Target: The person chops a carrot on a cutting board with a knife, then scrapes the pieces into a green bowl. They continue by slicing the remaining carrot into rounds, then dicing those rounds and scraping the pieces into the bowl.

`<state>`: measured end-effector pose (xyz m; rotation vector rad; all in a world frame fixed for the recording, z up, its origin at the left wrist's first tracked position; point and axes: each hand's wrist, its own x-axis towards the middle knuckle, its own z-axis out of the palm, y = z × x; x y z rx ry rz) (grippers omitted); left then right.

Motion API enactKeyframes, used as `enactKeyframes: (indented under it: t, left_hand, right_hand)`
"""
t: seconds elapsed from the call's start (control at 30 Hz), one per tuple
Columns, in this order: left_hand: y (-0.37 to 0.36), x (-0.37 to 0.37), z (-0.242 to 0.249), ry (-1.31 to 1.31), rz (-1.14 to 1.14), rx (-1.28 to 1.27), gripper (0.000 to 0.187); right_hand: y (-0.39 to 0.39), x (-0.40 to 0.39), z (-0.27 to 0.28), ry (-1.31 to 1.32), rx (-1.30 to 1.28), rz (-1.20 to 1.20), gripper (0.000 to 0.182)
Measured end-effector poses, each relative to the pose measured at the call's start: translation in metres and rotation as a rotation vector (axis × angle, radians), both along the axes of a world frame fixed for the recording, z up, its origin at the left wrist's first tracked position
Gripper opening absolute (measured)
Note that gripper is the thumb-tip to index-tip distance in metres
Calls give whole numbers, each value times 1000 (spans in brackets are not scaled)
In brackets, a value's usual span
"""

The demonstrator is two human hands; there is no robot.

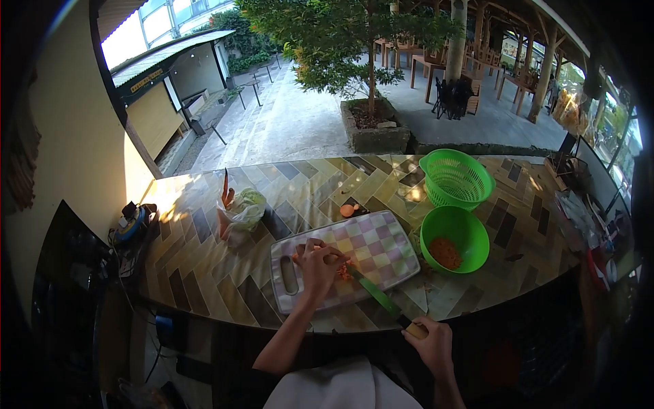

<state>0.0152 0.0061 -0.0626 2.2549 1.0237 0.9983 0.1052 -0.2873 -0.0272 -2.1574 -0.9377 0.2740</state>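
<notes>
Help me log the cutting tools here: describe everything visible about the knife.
The knife has a long green blade and a pale yellowish handle. The right hand grips the handle near the counter's front edge. The blade slants up and to the left across the corner of the checkered cutting board, its tip reaching the orange pieces beside the left hand, which presses down on the board. Material and edge detail are too small to tell.

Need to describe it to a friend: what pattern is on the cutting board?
The cutting board is checkered in pink, white and yellowish squares, in the head view.
</notes>
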Motion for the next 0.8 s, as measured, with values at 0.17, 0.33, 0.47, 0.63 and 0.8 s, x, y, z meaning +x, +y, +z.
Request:
enactKeyframes:
  t: [0.17,0.33,0.47,0.63,0.8]
  left_hand:
    - [2,-5,1,-6,26,87,20]
    - [17,-20,4,-53,21,71,32]
    - [41,-41,-15,9,-129,-115,33]
    - [23,-56,-8,-37,-102,-38,34]
    - [9,-72,3,6,-84,-72,34]
  right_hand:
    - [-2,9,-6,187,3,17,27]
    - [12,2,18,473,-117,168,32]
    - [29,-11,8,514,-137,249,34]
    - [48,-12,-8,450,-109,204,34]
    - [57,-3,-11,268,-47,179,33]
